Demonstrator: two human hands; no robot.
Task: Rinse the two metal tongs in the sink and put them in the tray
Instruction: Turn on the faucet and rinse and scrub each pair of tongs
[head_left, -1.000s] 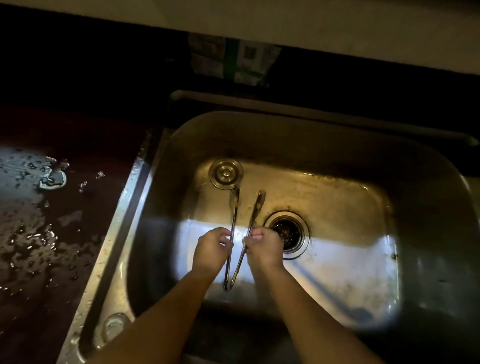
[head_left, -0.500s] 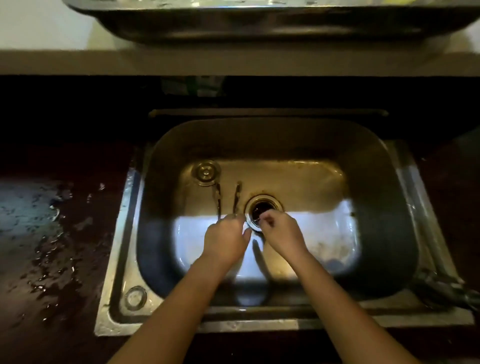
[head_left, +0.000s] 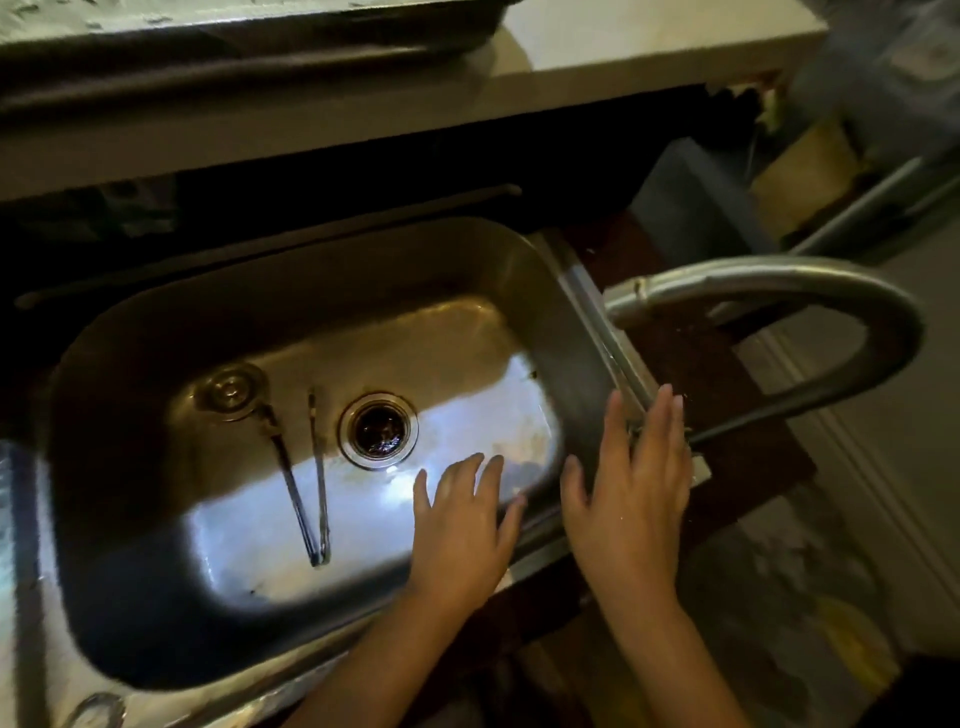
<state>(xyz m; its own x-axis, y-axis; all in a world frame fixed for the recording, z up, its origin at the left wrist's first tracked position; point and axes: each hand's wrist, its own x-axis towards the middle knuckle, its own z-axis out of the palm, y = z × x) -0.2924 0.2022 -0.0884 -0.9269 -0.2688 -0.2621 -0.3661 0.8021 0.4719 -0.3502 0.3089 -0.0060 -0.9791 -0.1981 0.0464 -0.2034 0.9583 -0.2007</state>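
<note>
Slim metal tongs (head_left: 304, 483) lie flat on the bottom of the steel sink (head_left: 467, 270), two thin arms joined at the near end, left of the drain (head_left: 378, 430). Whether this is one pair or two, I cannot tell. My left hand (head_left: 462, 525) hovers open over the sink's near right corner, fingers spread, holding nothing. My right hand (head_left: 634, 478) is open too, palm down over the sink's right rim beside the base of the faucet (head_left: 779, 280). A metal tray (head_left: 208, 31) sits on the ledge behind the sink, partly cut off at the top.
A round sink stopper (head_left: 231, 389) rests at the far tips of the tongs. The curved faucet spout arches over the right rim, with no water visible. The white ledge (head_left: 623, 47) overhangs the back. Floor and clutter lie to the right.
Both hands have let go of the tongs, which now lie in the sink, and moved right toward the faucet. The view has swung right.
</note>
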